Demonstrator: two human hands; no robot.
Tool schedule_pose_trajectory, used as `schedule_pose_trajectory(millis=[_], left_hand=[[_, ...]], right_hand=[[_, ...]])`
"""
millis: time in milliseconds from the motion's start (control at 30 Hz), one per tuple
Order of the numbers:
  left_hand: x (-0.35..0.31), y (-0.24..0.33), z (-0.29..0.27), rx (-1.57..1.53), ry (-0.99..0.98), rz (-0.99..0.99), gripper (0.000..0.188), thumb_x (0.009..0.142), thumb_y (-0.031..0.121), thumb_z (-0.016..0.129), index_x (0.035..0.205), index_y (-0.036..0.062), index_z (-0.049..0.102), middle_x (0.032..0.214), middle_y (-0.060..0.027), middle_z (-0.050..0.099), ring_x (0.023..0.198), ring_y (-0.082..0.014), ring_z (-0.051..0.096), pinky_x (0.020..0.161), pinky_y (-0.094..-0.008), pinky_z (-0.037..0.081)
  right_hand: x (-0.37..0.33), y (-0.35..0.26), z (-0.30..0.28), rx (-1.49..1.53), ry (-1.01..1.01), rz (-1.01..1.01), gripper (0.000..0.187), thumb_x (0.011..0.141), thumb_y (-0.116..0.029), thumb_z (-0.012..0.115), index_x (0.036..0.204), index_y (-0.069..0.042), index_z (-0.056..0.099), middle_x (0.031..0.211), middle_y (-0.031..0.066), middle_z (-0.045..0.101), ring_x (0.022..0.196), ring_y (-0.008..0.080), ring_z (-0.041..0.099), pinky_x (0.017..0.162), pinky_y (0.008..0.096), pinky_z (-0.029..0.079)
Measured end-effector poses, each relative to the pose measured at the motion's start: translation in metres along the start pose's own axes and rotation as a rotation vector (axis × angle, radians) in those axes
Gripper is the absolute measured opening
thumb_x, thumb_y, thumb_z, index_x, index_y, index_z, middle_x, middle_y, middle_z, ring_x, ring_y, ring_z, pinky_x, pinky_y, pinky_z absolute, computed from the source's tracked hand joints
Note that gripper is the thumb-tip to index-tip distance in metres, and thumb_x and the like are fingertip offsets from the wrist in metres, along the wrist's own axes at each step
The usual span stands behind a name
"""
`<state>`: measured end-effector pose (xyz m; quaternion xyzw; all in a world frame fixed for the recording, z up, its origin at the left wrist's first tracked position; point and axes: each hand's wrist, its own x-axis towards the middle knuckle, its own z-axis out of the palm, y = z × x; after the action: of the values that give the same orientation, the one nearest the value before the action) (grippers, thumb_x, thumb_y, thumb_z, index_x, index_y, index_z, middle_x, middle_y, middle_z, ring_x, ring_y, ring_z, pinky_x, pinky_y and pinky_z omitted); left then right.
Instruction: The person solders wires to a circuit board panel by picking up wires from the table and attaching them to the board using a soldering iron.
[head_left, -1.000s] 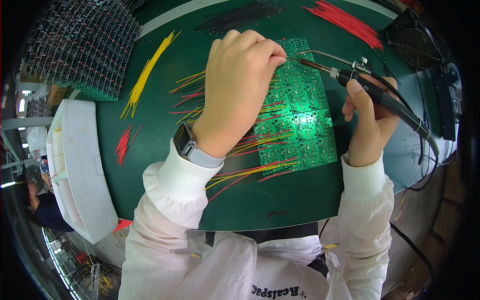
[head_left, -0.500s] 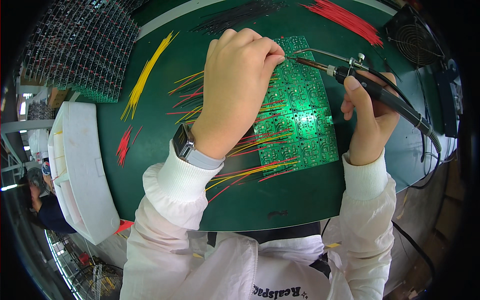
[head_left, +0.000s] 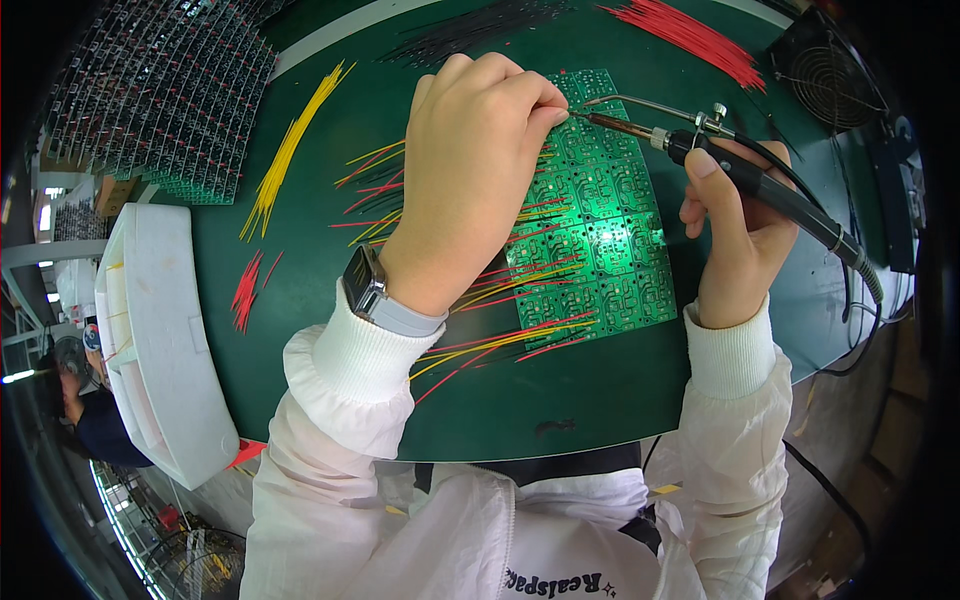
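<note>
A panel of green circuit boards (head_left: 625, 215) lies on the green table, with red, yellow and black wires (head_left: 500, 345) fixed along its left part and reaching out to the left. My left hand (head_left: 475, 160) is over the panel's upper left, thumb and forefinger pinched at a spot near its top; what they pinch is too small to make out. In my right hand (head_left: 735, 220) is a soldering iron (head_left: 765, 185) with a thin metal feed tube (head_left: 655, 105) clamped along it. The iron's tip is right beside the left fingertips, over the panel.
Loose yellow wires (head_left: 295, 150) and short red wires (head_left: 245, 290) lie to the left. Black wires (head_left: 480, 30) and red wires (head_left: 690, 40) are at the back. A fan (head_left: 825, 80) stands far right, stacked boards (head_left: 160, 95) far left, and a white foam tray (head_left: 175, 340) at the left edge.
Almost nothing differs. Both hands and the soldering iron have shifted only very slightly, and the iron's tip stays beside the left fingertips.
</note>
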<state>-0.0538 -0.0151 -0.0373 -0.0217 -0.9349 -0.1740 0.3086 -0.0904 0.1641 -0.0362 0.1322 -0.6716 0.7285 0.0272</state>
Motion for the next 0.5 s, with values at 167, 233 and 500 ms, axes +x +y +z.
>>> schedule_pose_trajectory(millis=[167, 233, 500], left_hand=[[0.0008, 0.0019, -0.0013, -0.004, 0.007, 0.01, 0.008, 0.073, 0.013, 0.066, 0.078, 0.0058, 0.066, 0.075, -0.0039, 0.059, 0.072, -0.0209, 0.05, 0.068, -0.0312, 0.039], [0.0001, 0.001, 0.0011, 0.007, -0.001, 0.001, 0.008, 0.073, 0.013, 0.066, 0.078, 0.0058, 0.066, 0.075, -0.0039, 0.059, 0.071, -0.0209, 0.05, 0.068, -0.0313, 0.039], [-0.0002, -0.0006, -0.0012, 0.011, -0.004, 0.002, 0.009, 0.073, 0.013, 0.066, 0.078, 0.0055, 0.066, 0.075, -0.004, 0.058, 0.071, -0.0208, 0.051, 0.067, -0.031, 0.04]], right_hand=[[0.0004, -0.0008, -0.0012, 0.0, -0.008, -0.014, 0.02, 0.073, -0.008, 0.069, 0.082, 0.001, 0.053, 0.069, 0.0033, 0.055, 0.048, 0.0052, 0.047, 0.042, 0.0175, 0.036], [0.0007, 0.0007, -0.0007, -0.007, -0.002, -0.004, 0.02, 0.073, -0.008, 0.069, 0.082, 0.0, 0.053, 0.068, 0.0028, 0.055, 0.048, 0.0051, 0.048, 0.042, 0.0175, 0.036], [-0.0012, -0.0027, -0.001, 0.013, 0.062, 0.001, 0.019, 0.072, -0.01, 0.069, 0.081, -0.002, 0.054, 0.063, 0.0015, 0.054, 0.048, 0.0052, 0.048, 0.043, 0.0168, 0.035]])
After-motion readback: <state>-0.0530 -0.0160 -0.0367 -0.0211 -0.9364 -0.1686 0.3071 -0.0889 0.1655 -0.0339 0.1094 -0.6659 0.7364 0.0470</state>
